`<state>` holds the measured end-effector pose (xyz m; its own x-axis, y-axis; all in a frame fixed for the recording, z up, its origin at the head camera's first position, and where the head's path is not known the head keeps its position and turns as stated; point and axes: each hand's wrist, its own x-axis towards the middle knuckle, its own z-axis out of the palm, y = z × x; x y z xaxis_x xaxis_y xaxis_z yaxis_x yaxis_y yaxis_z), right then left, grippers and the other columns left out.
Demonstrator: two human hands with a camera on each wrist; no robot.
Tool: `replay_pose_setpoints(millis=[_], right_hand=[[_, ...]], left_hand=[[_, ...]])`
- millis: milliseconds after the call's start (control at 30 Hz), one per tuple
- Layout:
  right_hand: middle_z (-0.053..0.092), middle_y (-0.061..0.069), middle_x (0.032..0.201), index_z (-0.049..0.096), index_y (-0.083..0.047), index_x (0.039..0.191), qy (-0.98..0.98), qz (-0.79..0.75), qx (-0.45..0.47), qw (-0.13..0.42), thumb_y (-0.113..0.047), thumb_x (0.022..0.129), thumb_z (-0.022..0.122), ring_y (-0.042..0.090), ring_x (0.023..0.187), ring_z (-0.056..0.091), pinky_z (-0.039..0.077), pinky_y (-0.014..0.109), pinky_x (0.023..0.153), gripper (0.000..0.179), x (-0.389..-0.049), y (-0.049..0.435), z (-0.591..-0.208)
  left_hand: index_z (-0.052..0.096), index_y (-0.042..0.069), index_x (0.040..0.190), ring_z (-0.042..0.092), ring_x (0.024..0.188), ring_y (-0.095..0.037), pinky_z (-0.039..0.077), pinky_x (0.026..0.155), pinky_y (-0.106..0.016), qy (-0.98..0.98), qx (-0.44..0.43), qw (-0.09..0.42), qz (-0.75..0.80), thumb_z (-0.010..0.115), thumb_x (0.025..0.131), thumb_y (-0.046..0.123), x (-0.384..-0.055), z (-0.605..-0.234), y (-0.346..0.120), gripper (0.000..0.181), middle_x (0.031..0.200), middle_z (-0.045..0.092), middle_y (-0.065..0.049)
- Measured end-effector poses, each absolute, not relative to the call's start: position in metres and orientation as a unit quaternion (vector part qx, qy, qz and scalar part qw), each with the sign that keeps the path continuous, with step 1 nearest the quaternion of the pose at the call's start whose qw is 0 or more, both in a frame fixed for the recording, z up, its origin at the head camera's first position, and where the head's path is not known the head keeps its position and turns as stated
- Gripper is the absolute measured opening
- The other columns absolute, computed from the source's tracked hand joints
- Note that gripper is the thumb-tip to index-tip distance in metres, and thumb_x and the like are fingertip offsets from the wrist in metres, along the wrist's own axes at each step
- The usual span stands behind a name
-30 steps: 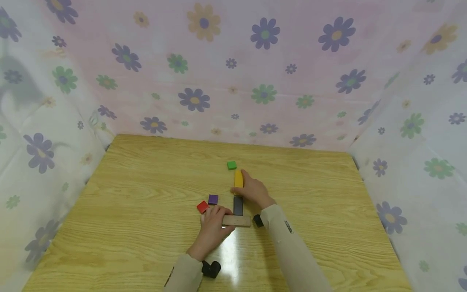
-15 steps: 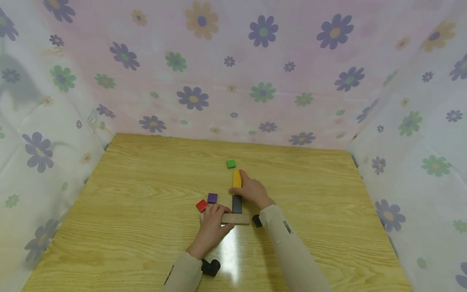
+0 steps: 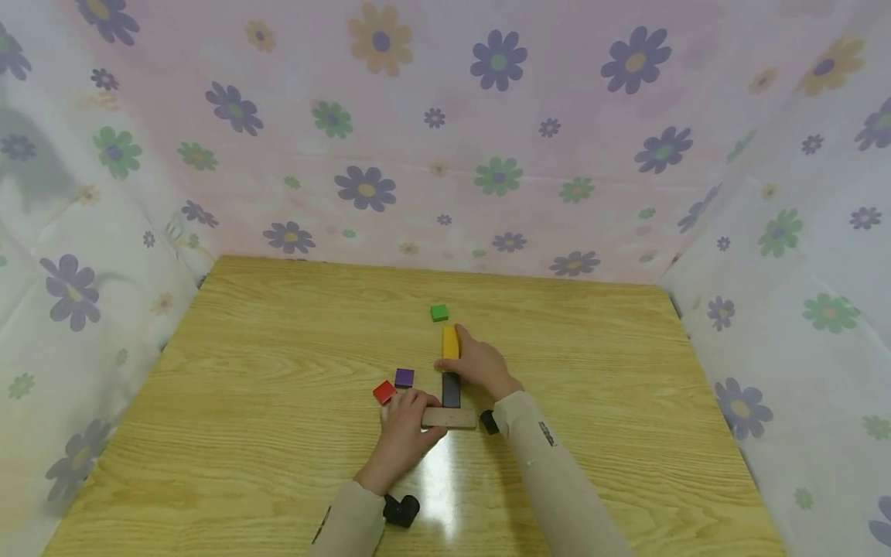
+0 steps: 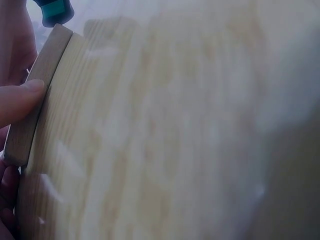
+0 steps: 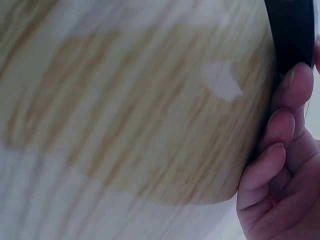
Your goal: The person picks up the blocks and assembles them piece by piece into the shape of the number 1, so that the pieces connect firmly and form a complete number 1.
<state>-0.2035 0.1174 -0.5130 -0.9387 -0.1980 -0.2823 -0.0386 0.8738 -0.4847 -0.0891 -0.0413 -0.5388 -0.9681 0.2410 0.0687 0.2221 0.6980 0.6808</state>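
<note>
My left hand [image 3: 402,432] grips the left end of a plain wooden block [image 3: 448,418], which lies crosswise on the table. In the left wrist view the thumb presses the near side of this wooden block [image 4: 31,125]. A black block [image 3: 451,391] stretches away from its far side, making a T shape. Beyond, in line with the black one, sits a yellow block [image 3: 450,342]. My right hand [image 3: 483,367] holds the yellow block, thumb at its near end and index finger along its right side. Curled fingers [image 5: 295,85] show beside a black surface in the right wrist view.
A green block [image 3: 439,312] lies just beyond the yellow one. Purple [image 3: 404,377] and red [image 3: 384,392] blocks lie left, the red close to my left fingers. Black wrist-worn pieces [image 3: 401,511] show by the sleeves. Flowered cloth [image 3: 418,155] encloses the wooden table [image 3: 278,371] behind and at both sides.
</note>
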Motion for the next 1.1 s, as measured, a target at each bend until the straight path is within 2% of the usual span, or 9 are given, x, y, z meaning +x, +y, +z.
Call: replay_pose_setpoints(millis=[533,667,900,1100], right_hand=[[0.054,0.003,0.074,0.014,-0.014,0.144,0.957,-0.233,-0.076,0.156,-0.059,0.074,0.059,0.02,0.063,0.047,0.035,0.031,0.056,0.094,-0.2039,0.117,-0.5141],[0.055,0.003,0.07,0.013,-0.012,0.143,0.957,-0.233,-0.065,0.16,-0.06,0.076,0.054,0.019,0.062,0.048,0.038,0.032,0.061,0.093,-0.2038,0.1179,-0.5141],[0.055,-0.001,0.059,0.012,-0.012,0.144,0.952,-0.243,-0.062,0.177,-0.06,0.084,0.042,0.013,0.049,0.053,0.041,0.036,0.075,0.083,-0.2042,0.1206,-0.5151],[0.054,0.0,0.065,0.021,-0.011,0.142,0.952,-0.244,-0.073,0.171,-0.055,0.084,0.048,0.013,0.049,0.051,0.038,0.038,0.084,0.078,-0.2053,0.1209,-0.5132]], left_hand=[[0.056,0.022,0.098,0.035,0.091,-0.017,0.02,0.072,-0.037,0.922,0.121,0.015,0.368,0.07,0.073,0.034,-0.0893,-0.5416,-0.0409,0.031,0.1,0.047,0.007],[0.056,0.022,0.098,0.035,0.091,-0.016,0.021,0.073,-0.037,0.921,0.121,0.015,0.371,0.07,0.073,0.035,-0.0893,-0.5423,-0.0409,0.032,0.099,0.047,0.007],[0.056,0.022,0.099,0.036,0.094,-0.017,0.021,0.074,-0.038,0.92,0.123,0.019,0.373,0.069,0.073,0.04,-0.0889,-0.5424,-0.0412,0.034,0.1,0.047,0.006],[0.056,0.021,0.099,0.036,0.093,-0.018,0.022,0.075,-0.038,0.922,0.122,0.01,0.367,0.068,0.074,0.04,-0.0903,-0.542,-0.0415,0.034,0.101,0.048,0.005]])
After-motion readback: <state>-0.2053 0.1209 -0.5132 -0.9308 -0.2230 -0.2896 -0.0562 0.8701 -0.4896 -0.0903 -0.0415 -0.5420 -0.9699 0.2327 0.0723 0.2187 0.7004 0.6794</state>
